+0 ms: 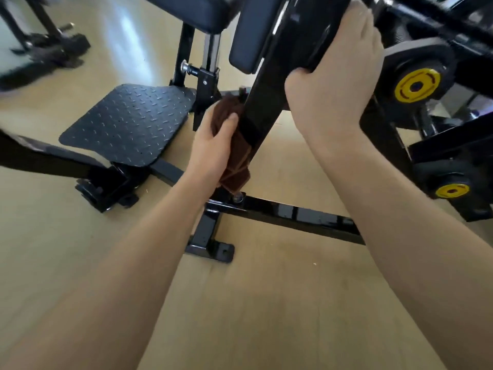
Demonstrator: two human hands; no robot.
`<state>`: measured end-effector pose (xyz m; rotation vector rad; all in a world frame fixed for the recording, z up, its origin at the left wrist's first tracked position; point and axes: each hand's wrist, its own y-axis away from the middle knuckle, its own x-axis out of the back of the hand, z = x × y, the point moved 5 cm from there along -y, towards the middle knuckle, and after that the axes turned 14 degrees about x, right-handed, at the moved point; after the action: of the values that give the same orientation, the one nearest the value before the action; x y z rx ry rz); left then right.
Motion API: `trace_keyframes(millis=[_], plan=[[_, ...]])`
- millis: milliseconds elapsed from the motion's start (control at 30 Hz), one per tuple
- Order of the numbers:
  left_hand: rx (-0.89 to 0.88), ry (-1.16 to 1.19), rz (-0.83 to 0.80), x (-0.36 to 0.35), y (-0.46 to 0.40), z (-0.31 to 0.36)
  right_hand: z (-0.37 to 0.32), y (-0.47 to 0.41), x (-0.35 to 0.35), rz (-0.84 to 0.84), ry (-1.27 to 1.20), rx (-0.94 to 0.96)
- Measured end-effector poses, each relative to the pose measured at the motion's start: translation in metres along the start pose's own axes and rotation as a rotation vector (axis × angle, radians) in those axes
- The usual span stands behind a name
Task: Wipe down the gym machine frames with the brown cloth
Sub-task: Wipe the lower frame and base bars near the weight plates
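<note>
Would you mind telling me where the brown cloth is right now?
In the head view, the brown cloth sits centre frame, gripped by the left hand against the slanted black frame post, right of the footplate.

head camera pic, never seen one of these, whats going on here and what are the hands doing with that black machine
This is one picture from a camera worn on a person's head, looking down at their own arms. The black metal is a gym machine standing on a pale wooden floor. The left hand grips a brown cloth and holds it against a slanted frame bar, as if wiping it. The right hand grips the same bar higher up. Left of the hands is a textured footplate; to the right are yellow caps on the machine.
</note>
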<state>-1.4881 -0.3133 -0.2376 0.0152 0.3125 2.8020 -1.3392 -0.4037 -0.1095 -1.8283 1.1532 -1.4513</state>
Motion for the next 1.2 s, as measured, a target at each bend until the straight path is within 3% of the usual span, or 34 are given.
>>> trace_keyframes(millis=[167,300,367,400,467,567,633,733,833,1000,1200], plan=[[-0.239,0.063,-0.004,-0.028,0.003,0.072,-0.013,0.029,0.011,0.009,-0.232,0.081],[-0.203,0.124,0.024,-0.028,-0.017,0.067,-0.019,0.054,0.023,0.076,-0.409,0.302],[-0.181,0.119,0.036,-0.020,-0.026,0.045,-0.028,0.084,0.018,-0.014,-0.450,0.521],[-0.167,0.108,0.045,-0.014,-0.029,0.032,-0.028,0.099,0.007,-0.143,-0.482,0.522],[-0.119,0.045,0.068,-0.001,-0.035,-0.001,-0.009,0.117,-0.020,-0.419,-0.528,0.235],[0.037,-0.066,0.045,0.024,-0.044,-0.061,0.032,0.130,-0.068,-0.681,-0.666,-0.327],[0.088,-0.127,0.054,0.034,-0.048,-0.086,0.034,0.126,-0.096,-0.732,-0.847,-0.436],[0.082,-0.183,0.031,0.039,-0.057,-0.091,0.018,0.122,-0.126,-0.546,-1.002,-0.448],[0.041,-0.222,-0.030,0.039,-0.066,-0.075,0.008,0.131,-0.146,-0.348,-0.929,-0.467],[-0.071,-0.169,-0.096,0.032,-0.069,-0.062,0.012,0.148,-0.163,-0.253,-0.845,-0.458],[-0.057,-0.157,-0.123,0.043,-0.077,-0.098,0.007,0.150,-0.164,-0.149,-0.774,-0.375]])
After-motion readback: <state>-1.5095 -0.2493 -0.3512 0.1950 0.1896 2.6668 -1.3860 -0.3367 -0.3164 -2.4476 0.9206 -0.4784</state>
